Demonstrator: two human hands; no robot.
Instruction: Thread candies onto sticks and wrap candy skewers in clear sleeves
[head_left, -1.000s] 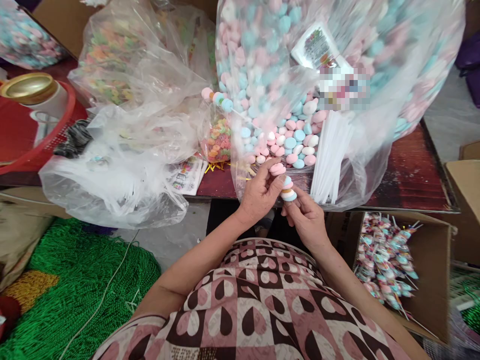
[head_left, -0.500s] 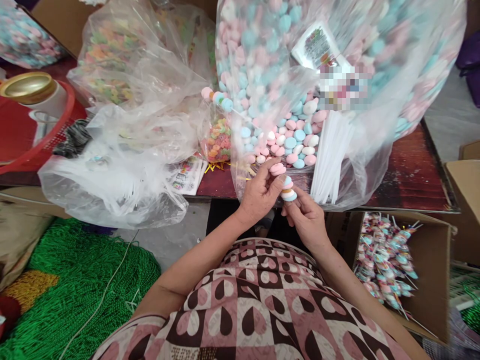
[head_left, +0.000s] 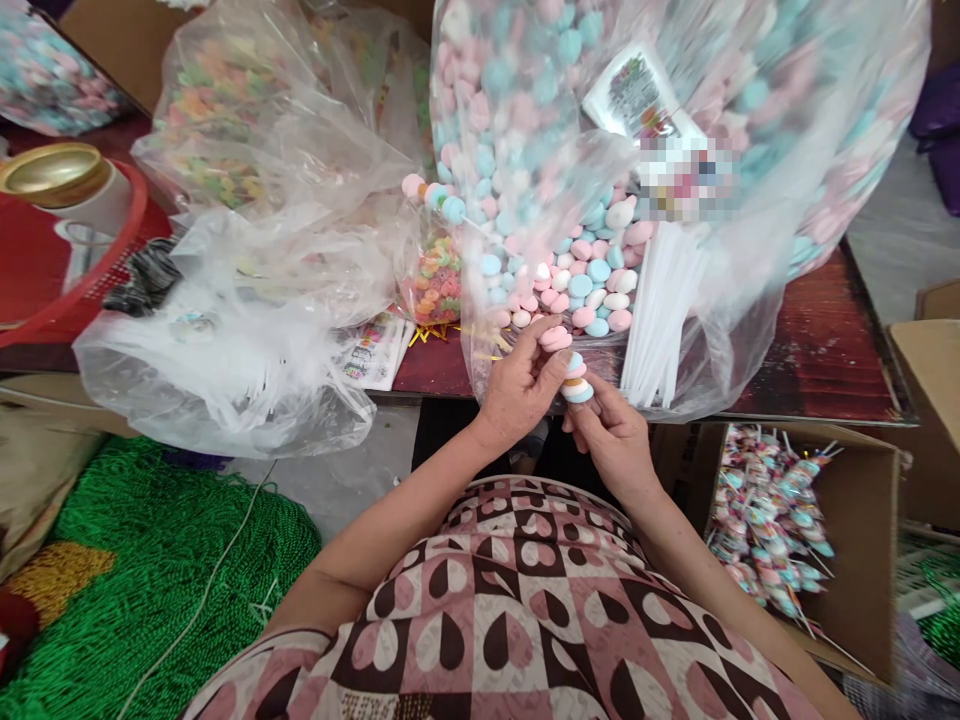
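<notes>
Pink marshmallows (head_left: 555, 339) are pinched at the fingertips of my left hand (head_left: 517, 393), whose thumb also reaches a short stack of marshmallows (head_left: 577, 390). That stack is blue, pink and white, with an orange-brown piece between. My right hand (head_left: 616, 440) is closed at the stack's lower end; any stick in it is hidden by the fingers. Just beyond both hands, loose pink, white and blue marshmallows (head_left: 592, 280) lie in the mouth of a big clear bag (head_left: 739, 340). White sticks (head_left: 660, 320) lie beside them.
A finished-looking marshmallow skewer (head_left: 435, 197) rests on the bags. Left are a bag of gummy candies (head_left: 225, 130), a bag of white sticks (head_left: 217, 370) and a red basket (head_left: 139, 215). A cardboard box (head_left: 862, 560) of wrapped skewers stands low right; green bead strings (head_left: 187, 570) lie low left.
</notes>
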